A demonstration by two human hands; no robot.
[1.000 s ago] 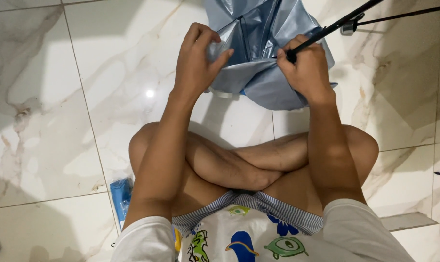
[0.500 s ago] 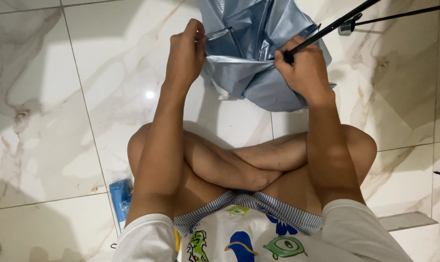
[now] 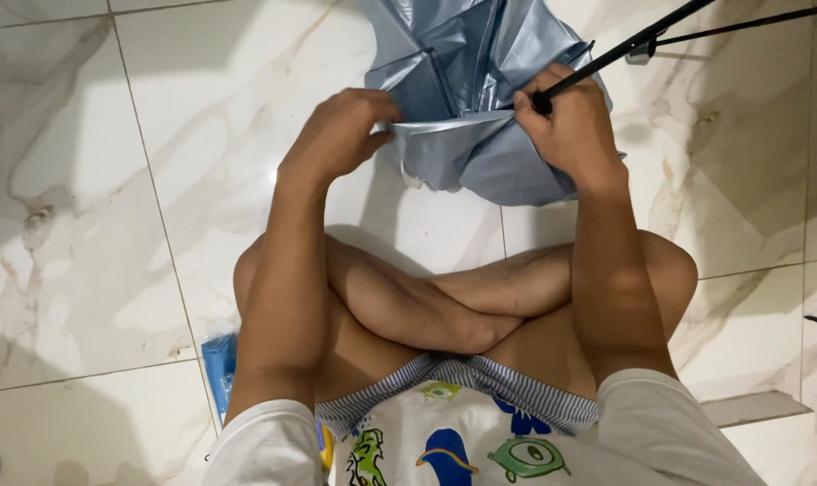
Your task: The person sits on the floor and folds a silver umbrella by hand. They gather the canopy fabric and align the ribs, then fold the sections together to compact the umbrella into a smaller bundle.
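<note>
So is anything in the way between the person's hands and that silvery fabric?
Nothing visible. The left hand already pinches the edge of the silvery-blue fabric, and the right hand grips the fabric along with a thin black rod. Both touch it directly.

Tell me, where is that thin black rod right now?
In the head view, the black rod slants in from the upper right, its end gripped in the right hand, against the silvery fabric.

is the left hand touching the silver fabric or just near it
Touching. In the head view the left hand pinches the edge of the silver fabric between its fingertips, with no gap showing. The right hand grips the fabric and a black rod.
</note>
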